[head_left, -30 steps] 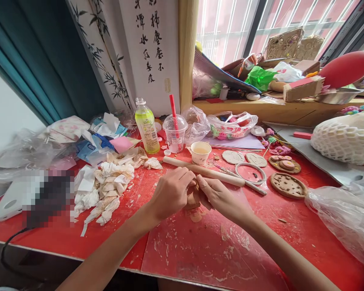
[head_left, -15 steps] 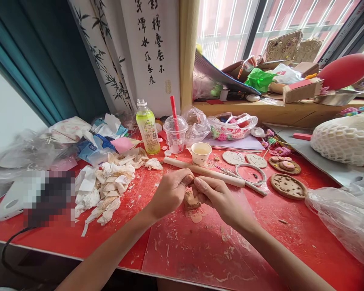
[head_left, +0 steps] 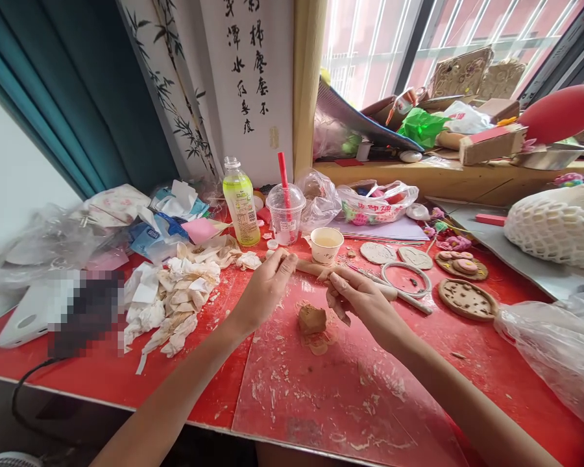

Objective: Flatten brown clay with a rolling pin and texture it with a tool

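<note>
My left hand (head_left: 263,292) is closed, thumb against the bent index finger, in front of the left end of the wooden rolling pin (head_left: 311,266). Whatever it pinches is too small to make out. To its right, my right hand (head_left: 363,298) has thumb and index finger pressed together near the pin, the other fingers curled below; I cannot tell what is between them. A brown lump of clay (head_left: 312,320) sits on the clear plastic sheet (head_left: 316,395) between and below the hands, touched by neither. Clay smears surround it.
Behind the pin stand a paper cup (head_left: 326,245) of cloudy liquid, a plastic cup (head_left: 285,217) with a red straw, and a bottle (head_left: 241,207). Crumpled tissues (head_left: 182,292) lie left. Right are a ring (head_left: 425,279), clay discs (head_left: 467,298) and a plastic bag (head_left: 555,344).
My hands were together above the clay lump and have moved apart, left hand up and left, right hand slightly right. The clay lump is now uncovered. The view has shifted slightly.
</note>
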`<state>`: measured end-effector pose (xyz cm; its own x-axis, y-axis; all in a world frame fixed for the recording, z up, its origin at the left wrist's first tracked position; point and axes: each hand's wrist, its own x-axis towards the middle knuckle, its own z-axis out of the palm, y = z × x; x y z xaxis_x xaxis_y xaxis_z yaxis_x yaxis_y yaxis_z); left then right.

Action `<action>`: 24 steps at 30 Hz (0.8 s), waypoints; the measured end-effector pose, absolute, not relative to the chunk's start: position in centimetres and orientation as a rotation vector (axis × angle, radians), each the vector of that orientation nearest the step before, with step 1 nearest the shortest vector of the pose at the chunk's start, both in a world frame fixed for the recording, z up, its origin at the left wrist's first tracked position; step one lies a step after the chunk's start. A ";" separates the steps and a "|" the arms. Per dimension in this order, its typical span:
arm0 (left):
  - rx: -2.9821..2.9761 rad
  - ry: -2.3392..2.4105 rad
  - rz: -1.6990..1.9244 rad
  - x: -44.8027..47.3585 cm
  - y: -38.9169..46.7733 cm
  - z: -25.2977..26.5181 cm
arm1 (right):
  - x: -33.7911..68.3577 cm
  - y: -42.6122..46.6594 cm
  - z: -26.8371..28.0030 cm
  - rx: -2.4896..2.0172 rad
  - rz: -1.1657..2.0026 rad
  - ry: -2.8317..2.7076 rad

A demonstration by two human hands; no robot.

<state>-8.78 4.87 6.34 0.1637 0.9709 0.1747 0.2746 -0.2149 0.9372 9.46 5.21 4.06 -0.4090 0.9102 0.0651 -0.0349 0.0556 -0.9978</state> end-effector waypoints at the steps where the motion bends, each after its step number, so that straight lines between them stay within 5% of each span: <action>1: 1.622 1.220 1.086 -8.8 4.9 6.3 | 9.4 5.2 4.0 -0.921 1.489 -1.498; 15: 1.982 1.517 0.902 -8.6 5.4 5.5 | 10.4 5.8 3.9 -1.007 1.573 -1.468; 24: 1.877 1.398 1.061 -8.3 5.7 4.8 | 11.2 6.1 4.0 -1.148 1.189 -1.767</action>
